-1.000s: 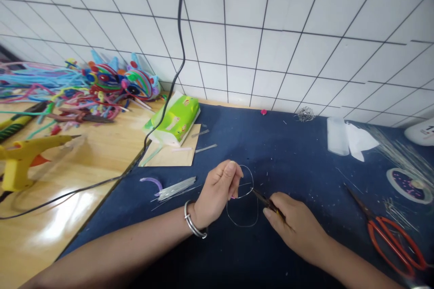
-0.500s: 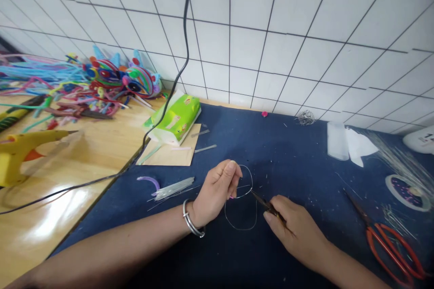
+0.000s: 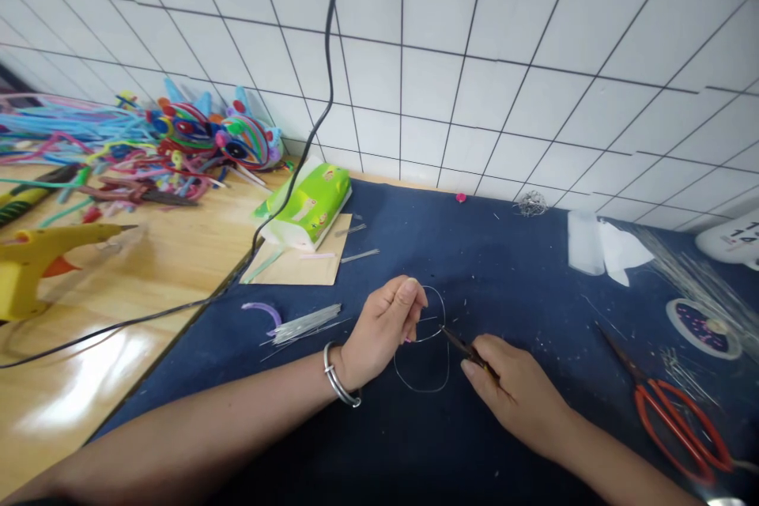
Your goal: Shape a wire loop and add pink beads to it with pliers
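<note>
Thin silvery wire (image 3: 443,302) is bent into loops, one at finger height and a larger one hanging below. My left hand (image 3: 385,324), with a silver bangle at the wrist, pinches the wire between thumb and fingers. A speck of pink shows under those fingers; what it belongs to is hidden. In my right hand (image 3: 504,379) is a pair of slim dark pliers (image 3: 461,345), the handles mostly covered by my fingers. The pliers' tip meets the wire at the right side of the upper loop. Whether the jaws are closed on it is too small to tell.
Orange-handled scissors (image 3: 676,419) lie at right, near a round pad of pins (image 3: 704,328). A bundle of wire pieces (image 3: 308,324) and a purple curved piece (image 3: 264,312) lie left. Beyond are a green tissue pack (image 3: 314,202), a black cable (image 3: 329,55) and a yellow glue gun (image 3: 41,257).
The view has shifted slightly. The pliers' tip sits a little higher against the wire loop. Both hands keep their hold.
</note>
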Available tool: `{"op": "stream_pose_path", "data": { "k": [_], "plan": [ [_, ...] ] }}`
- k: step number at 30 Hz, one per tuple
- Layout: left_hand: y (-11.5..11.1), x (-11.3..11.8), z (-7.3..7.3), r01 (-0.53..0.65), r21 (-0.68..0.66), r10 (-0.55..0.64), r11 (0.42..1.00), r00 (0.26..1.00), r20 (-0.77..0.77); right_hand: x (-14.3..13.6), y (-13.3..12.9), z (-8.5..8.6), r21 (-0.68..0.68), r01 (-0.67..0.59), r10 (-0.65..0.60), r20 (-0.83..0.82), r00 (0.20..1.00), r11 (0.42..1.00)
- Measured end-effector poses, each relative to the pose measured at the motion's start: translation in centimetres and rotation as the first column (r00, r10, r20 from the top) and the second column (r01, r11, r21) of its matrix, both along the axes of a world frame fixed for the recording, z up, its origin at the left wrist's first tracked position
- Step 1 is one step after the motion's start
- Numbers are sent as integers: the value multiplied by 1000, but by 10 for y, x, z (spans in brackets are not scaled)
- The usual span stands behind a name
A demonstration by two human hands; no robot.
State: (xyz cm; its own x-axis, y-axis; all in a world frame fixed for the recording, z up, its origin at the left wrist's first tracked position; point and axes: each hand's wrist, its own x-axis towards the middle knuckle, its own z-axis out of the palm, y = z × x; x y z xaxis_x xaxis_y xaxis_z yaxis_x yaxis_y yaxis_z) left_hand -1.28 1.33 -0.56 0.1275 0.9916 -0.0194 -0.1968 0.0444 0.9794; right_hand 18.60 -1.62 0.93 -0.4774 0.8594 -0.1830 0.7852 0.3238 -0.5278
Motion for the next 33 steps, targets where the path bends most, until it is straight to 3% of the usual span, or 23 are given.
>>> {"op": "stream_pose_path", "data": {
  "k": [16,19,21,24,27,30,33],
  "plan": [
    [-8,-6,2,55,163,-12,985,968,-251,3,-3,4,-86,3,-5,-28,1000,996],
    [-5,-7,1,73,173,-22,982,960,-279,4,-3,4,-107,29,-36,-63,997,994],
    [-2,-9,2,38,236,37,971,951,-307,5,-2,3,-145,72,-88,-107,990,987],
    [2,-14,5,-30,482,252,876,880,-402,8,-1,2,-230,114,-161,-196,967,966],
    [2,-17,9,148,696,380,702,749,-543,9,1,1,-270,114,-187,-265,946,956],
    [-2,-15,9,402,704,393,585,620,-679,10,3,0,-270,113,-197,-307,931,956],
    [-5,-11,8,507,666,416,547,526,-742,9,4,0,-273,119,-209,-326,922,955]
  ]
}}
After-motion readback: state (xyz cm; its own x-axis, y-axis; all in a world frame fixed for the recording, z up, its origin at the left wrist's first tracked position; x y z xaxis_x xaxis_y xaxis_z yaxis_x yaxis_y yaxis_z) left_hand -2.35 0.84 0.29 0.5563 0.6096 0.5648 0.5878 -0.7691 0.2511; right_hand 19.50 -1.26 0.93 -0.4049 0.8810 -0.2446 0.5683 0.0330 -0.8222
